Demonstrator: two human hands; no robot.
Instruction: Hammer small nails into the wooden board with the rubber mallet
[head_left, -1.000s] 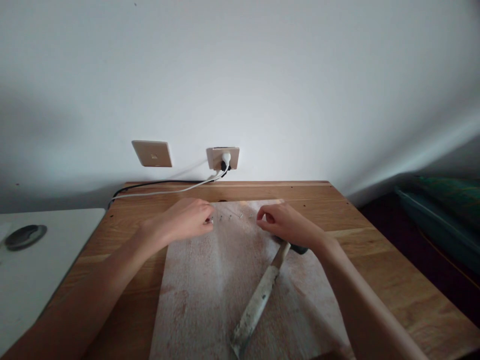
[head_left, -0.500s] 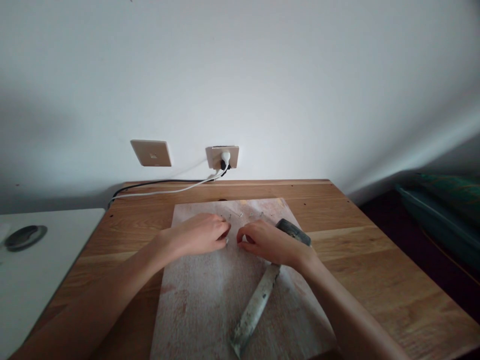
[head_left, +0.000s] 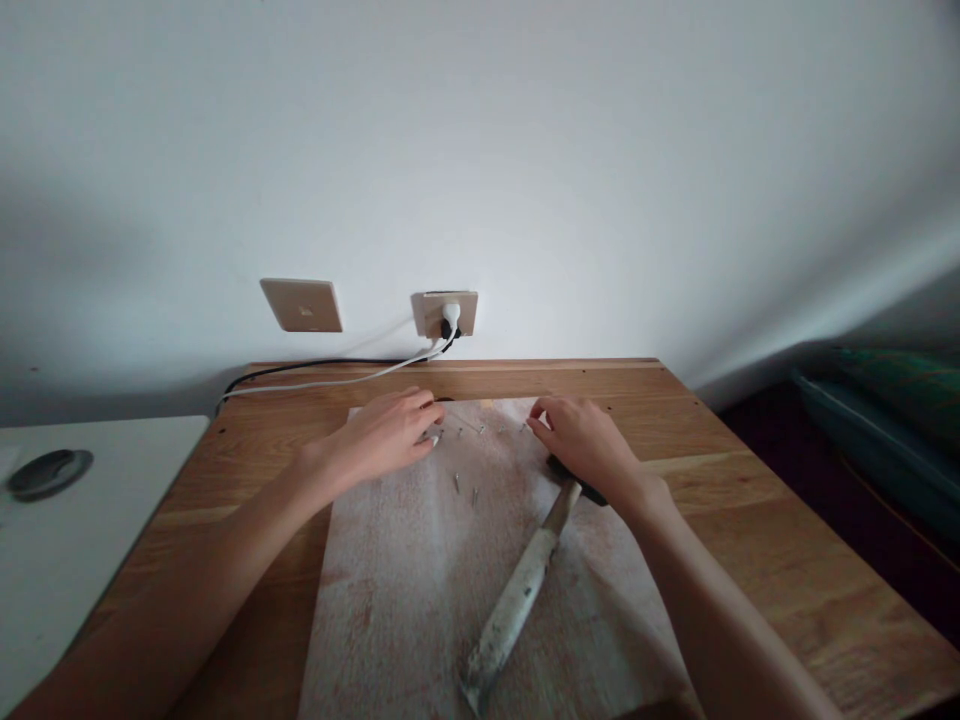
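Hands stand apart at the far end of the board, one at each end of a row of small nails. The left hand has thumb and fingers bent toward each other beside the leftmost visible nail; whether it grips one cannot be told. The right hand has thumb and index finger drawn close at the row's right end; a grip there cannot be confirmed either.

Half a second earlier, both hands were close together, lower on the board. They have since separated and returned to the row. Two nails, a left nail and a right nail, now show side by side where the fingertips were. State of the work: this pair is set off from the row, and the remaining nails lie at the far edge. Whether the pair lies flat or stands is too small to determine.

The hammer rests diagonally on the board, its dark head partly hidden by the right hand and its worn handle toward the near edge. The board lies on the wooden bench. Beyond, a wall socket carries a white plug.
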